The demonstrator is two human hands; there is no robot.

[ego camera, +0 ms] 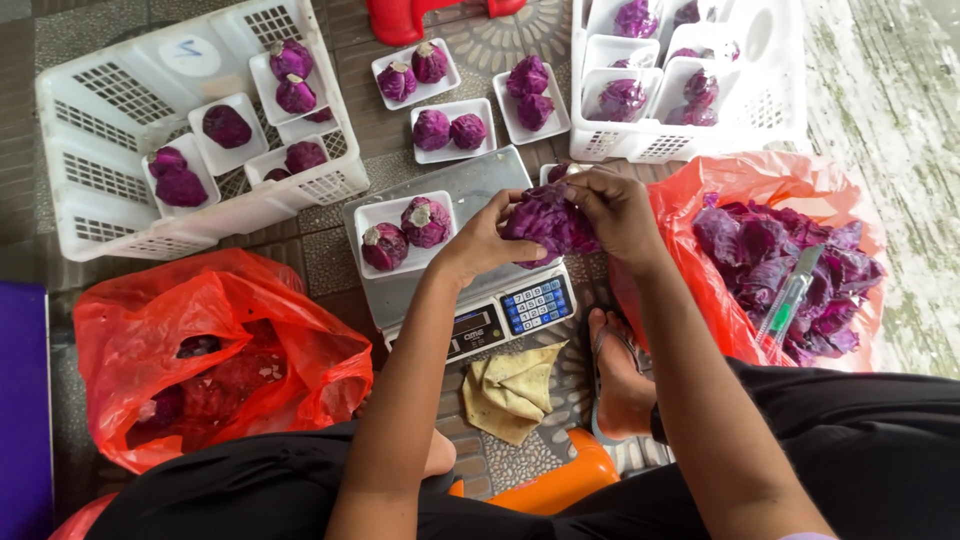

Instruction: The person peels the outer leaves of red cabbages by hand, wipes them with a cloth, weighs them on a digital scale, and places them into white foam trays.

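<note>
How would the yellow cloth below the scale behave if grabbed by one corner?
The yellow cloth lies crumpled in soft folds, so it would probably hang limp. It looks thin, so likely light. It might drag on the patterned floor rather than slide.

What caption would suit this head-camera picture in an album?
Both hands, left hand and right hand, hold a purple cabbage over a scale bearing a white tray.

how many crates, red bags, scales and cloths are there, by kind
white crates: 2
red plastic bags: 2
weighing scale: 1
folded cloth: 1
total: 6
Both hands, left and right, hold a purple cabbage over the scale.
</note>
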